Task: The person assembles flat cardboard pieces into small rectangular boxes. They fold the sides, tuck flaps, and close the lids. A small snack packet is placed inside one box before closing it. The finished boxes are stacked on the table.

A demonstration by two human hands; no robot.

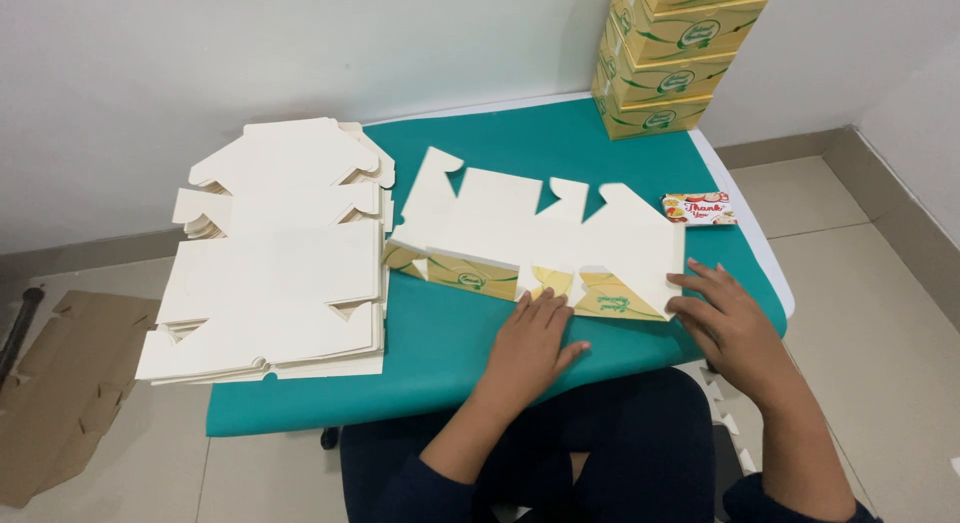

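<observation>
A flat die-cut cardboard box blank (530, 228) lies white side up on the teal table (440, 333), its near flaps folded over so yellow printed faces show. My left hand (530, 343) rests flat at the blank's near edge, fingers touching a folded yellow flap. My right hand (725, 318) lies at the blank's right near corner, fingertips on its edge. Neither hand grips anything.
A thick stack of unfolded white blanks (275, 253) covers the table's left half and overhangs its left edge. Several assembled yellow boxes (670, 58) are stacked at the back right corner. A small printed card (700, 208) lies near the right edge. Brown cardboard (60, 383) lies on the floor at left.
</observation>
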